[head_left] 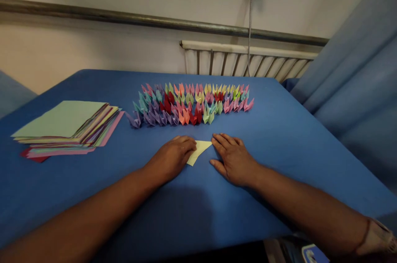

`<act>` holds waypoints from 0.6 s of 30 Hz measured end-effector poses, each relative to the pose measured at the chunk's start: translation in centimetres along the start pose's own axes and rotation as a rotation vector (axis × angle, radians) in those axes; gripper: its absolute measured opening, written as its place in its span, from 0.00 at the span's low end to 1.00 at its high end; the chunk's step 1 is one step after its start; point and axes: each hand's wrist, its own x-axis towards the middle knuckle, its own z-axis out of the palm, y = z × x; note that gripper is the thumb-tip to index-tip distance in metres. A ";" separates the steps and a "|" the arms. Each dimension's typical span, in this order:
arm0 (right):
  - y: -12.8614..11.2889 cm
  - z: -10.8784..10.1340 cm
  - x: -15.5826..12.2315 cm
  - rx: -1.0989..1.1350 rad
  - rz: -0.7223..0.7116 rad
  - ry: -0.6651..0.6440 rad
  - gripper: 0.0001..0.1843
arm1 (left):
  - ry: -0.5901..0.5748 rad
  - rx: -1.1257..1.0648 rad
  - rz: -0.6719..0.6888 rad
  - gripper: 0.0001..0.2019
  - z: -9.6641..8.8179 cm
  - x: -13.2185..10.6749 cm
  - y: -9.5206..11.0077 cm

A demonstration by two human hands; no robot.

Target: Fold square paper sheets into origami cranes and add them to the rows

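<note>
A folded pale yellow paper (pixel 198 150) lies on the blue table (pixel 279 147) between my hands. My left hand (pixel 172 157) rests palm down on the paper's left part, fingers together and pressing it flat. My right hand (pixel 232 157) lies flat beside the paper's right tip, fingers stretched out and touching its edge. Neither hand grips anything. Behind the paper stand several rows of small folded paper cranes (pixel 192 104) in many colours.
A stack of coloured paper sheets (pixel 70 128) with a light green sheet on top lies at the table's left. A white radiator (pixel 248 60) and a metal rail run along the wall behind. A blue curtain (pixel 356 81) hangs at right.
</note>
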 end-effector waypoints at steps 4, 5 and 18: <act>-0.3 0.2 -0.1 -0.034 -0.012 0.026 0.33 | -0.023 0.019 0.056 0.12 -0.8 -1.5 -0.6; -0.5 0.2 -0.1 -0.041 -0.036 0.035 0.32 | -0.033 0.032 0.068 0.12 -1.0 -1.7 -0.6; -3.4 0.7 0.5 -0.001 -0.147 0.107 0.28 | -0.156 0.143 0.133 0.13 -3.1 -2.8 0.8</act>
